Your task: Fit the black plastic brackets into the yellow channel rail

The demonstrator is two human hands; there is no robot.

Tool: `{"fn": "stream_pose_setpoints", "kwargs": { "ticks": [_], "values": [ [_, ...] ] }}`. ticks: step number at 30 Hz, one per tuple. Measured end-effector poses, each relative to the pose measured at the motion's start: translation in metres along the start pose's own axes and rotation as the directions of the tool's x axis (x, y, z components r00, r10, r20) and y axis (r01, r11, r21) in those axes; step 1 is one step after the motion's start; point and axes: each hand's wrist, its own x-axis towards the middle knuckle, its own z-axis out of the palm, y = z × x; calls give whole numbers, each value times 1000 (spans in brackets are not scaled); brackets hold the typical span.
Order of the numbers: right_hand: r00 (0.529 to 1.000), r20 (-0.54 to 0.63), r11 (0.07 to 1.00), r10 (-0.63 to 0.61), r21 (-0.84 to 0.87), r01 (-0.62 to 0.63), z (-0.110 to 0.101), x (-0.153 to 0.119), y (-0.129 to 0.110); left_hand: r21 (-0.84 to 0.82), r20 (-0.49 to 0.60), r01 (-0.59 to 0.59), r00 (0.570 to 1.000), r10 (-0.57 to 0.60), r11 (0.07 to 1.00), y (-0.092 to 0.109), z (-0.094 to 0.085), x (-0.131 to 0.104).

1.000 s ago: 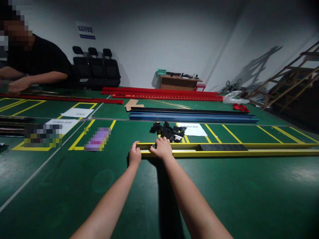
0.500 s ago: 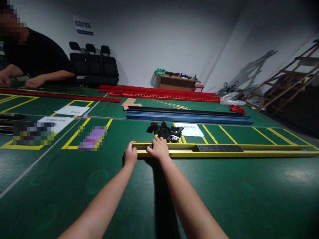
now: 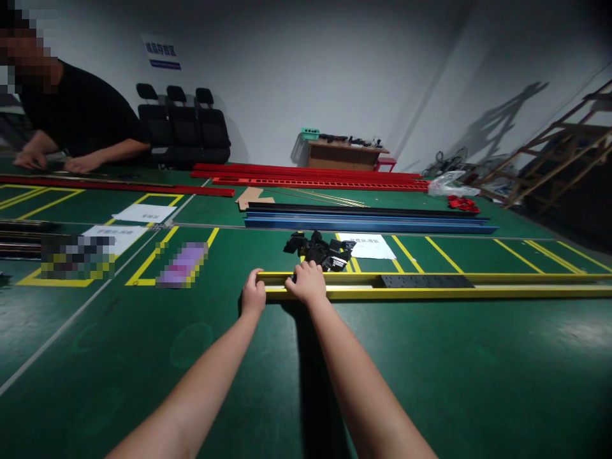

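Note:
A long yellow channel lies crosswise on the green surface in front of me, its hollow facing up. My left hand is closed round its left end. Just to the right, my right hand reaches into the channel with bent fingers. A small black part shows at its fingertips, mostly hidden by the hand. Farther right, a black strip with socket-like holes sits inside the channel. Right behind the right hand is a loose pile of black plastic parts.
Blue and black rails lie beyond the pile, with red rails farther back. A printed white sheet lies right of the pile. At the far left, a co-worker in a black shirt bends over a red rail.
The view has shifted slightly, so most things appear a little farther right. Both my hands keep their places on the channel. The co-worker's hands have moved a little.

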Motion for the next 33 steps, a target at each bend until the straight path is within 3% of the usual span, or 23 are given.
{"fn": "stream_pose_setpoints", "kwargs": {
  "ticks": [27,33],
  "values": [
    [1000,9,1000,29,9,-29,-1,1,3,-36,34,35,999,-34,999,8,-3,-1],
    [988,155,998,3,56,-12,-3,6,16,-56,42,42,998,-39,998,8,-5,-1]
  ]
}}
